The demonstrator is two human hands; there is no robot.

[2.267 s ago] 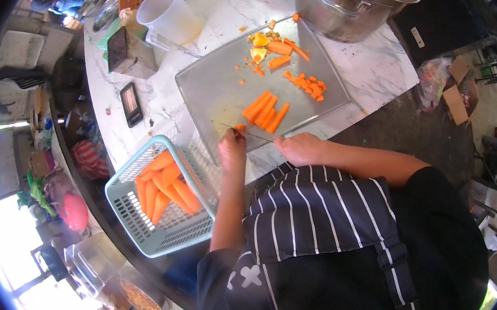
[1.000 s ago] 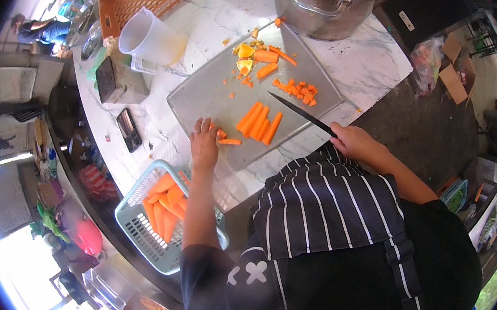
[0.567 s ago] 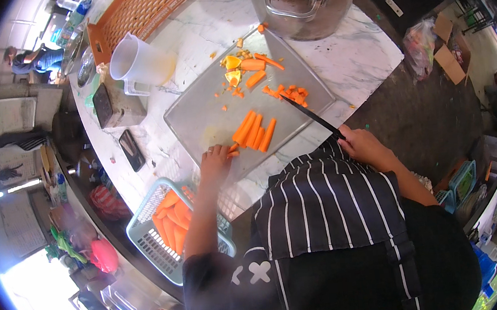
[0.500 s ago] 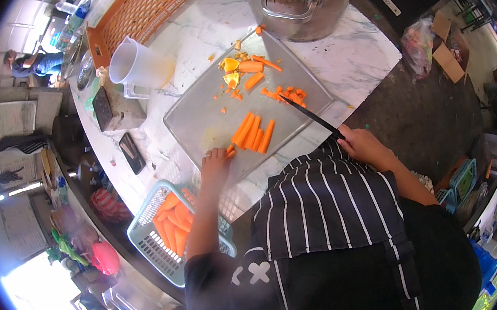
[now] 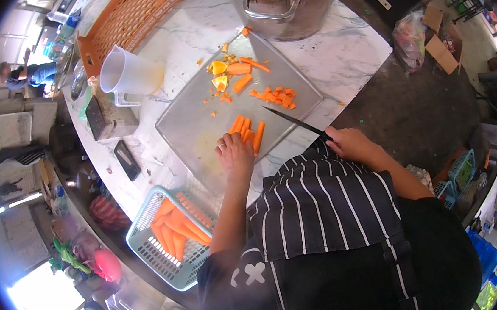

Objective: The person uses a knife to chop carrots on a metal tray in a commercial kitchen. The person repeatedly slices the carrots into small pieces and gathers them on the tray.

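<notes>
My left hand [image 5: 236, 153] is over the near ends of some carrot sticks [image 5: 238, 123] on the grey cutting board [image 5: 191, 121], its fingers curled against them and partly hiding them. One carrot stick [image 5: 259, 137] lies just to its right. In my right hand [image 5: 349, 143] is the handle of a dark kitchen knife [image 5: 296, 121]; its blade slants up and left over the board, its tip near a heap of diced carrot [image 5: 279, 97]. Farther back on the board are larger carrot pieces [image 5: 242, 83], yellow-orange fruit pieces [image 5: 218, 68] and small scraps.
A blue-green basket [image 5: 143, 243] of peeled carrots [image 5: 176, 224] stands at the near left. Beyond the board is a steel pot [image 5: 294, 13] of orange slices. A plastic jug [image 5: 127, 74], a phone [image 5: 127, 160] and an orange crate [image 5: 128, 20] occupy the table's left side.
My left hand has moved right, from the board's near left edge onto the carrot sticks. The sticks are now closer together, one apart. The knife stays in my right hand; the view has shifted slightly.
</notes>
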